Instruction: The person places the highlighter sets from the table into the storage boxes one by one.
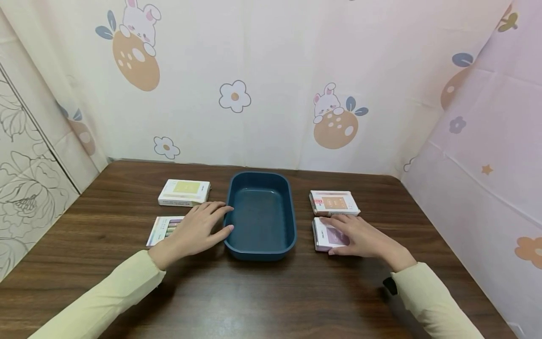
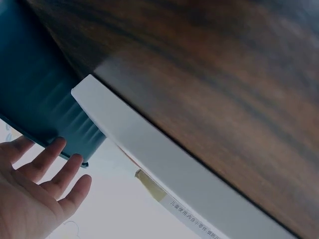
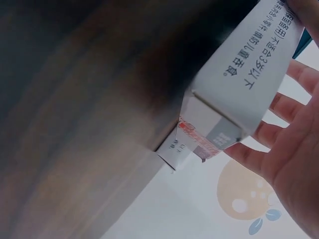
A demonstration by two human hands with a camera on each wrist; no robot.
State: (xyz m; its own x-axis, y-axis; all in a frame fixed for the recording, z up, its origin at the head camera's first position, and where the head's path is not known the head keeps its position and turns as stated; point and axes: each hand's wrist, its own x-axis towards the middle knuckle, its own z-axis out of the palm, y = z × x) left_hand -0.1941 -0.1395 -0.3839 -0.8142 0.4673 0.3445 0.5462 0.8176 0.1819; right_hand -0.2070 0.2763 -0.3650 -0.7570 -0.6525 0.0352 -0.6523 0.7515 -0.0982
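Observation:
A blue rectangular bin (image 1: 259, 221) stands mid-table. My left hand (image 1: 198, 228) reaches to its left rim, fingers and thumb spread and relaxed, holding nothing. The left wrist view shows its fingertips (image 2: 59, 143) close along the bin's outer wall (image 2: 75, 117). Under this hand lies a flat white box with coloured sticks in its front (image 1: 159, 230), partly hidden by the wrist. On the right, my right hand (image 1: 360, 235) grips a white box with a purple panel (image 1: 322, 234), thumb on the near edge and fingers over the far edge.
Behind the left hand lies a white box with a yellow-green panel (image 1: 186, 193). A white box with an orange panel (image 1: 334, 203) sits just behind the purple-panelled one. All are on the dark wooden table (image 1: 262, 301), with a patterned curtain (image 1: 271, 117) along its back edge.

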